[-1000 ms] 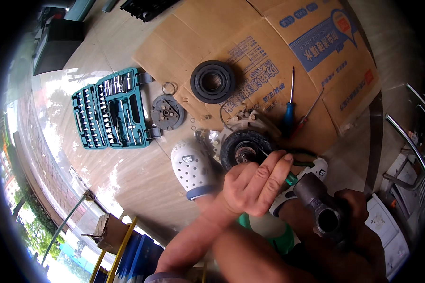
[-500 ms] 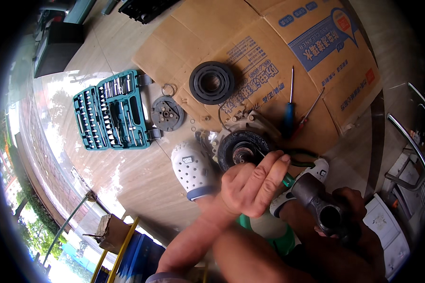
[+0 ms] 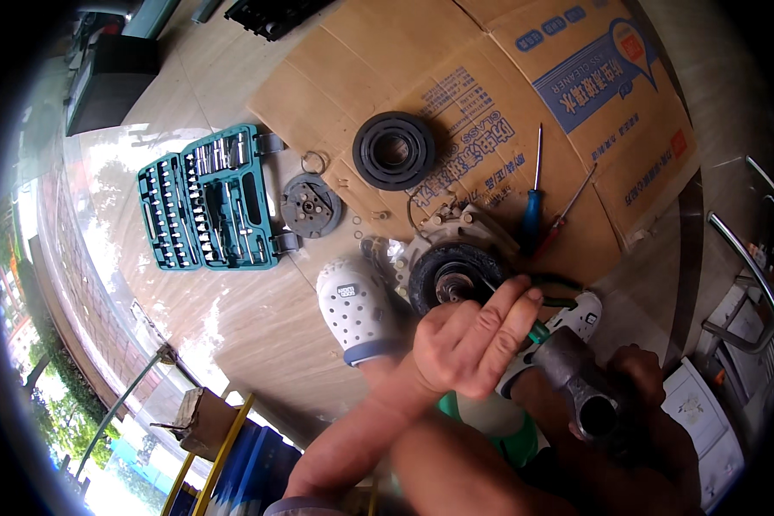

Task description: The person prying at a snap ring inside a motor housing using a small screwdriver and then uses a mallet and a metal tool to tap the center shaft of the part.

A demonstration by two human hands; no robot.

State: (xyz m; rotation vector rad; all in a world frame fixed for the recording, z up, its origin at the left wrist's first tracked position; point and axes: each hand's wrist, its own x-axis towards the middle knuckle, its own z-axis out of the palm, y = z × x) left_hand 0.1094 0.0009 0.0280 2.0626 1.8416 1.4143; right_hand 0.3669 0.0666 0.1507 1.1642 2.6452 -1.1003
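Black ring (image 3: pixel 426 267) sits on the metal housing (image 3: pixel 469 227), between the two white clogs (image 3: pixel 351 320). The left hand (image 3: pixel 466 342) has its grip closed around a green-handled tool (image 3: pixel 538 333), with the thin tip at the ring; the right hand (image 3: pixel 638 375) is gripping a hammer (image 3: pixel 566 356), its head near the handle's end. I judge the work is partly done: the dark pulley (image 3: pixel 373 151) and the round plate (image 3: pixel 304 207) lie apart, while the ring is still on the housing. Blue printed lettering and orange-red marks show on the cardboard (image 3: pixel 335 86); a clog carries a small dark label.
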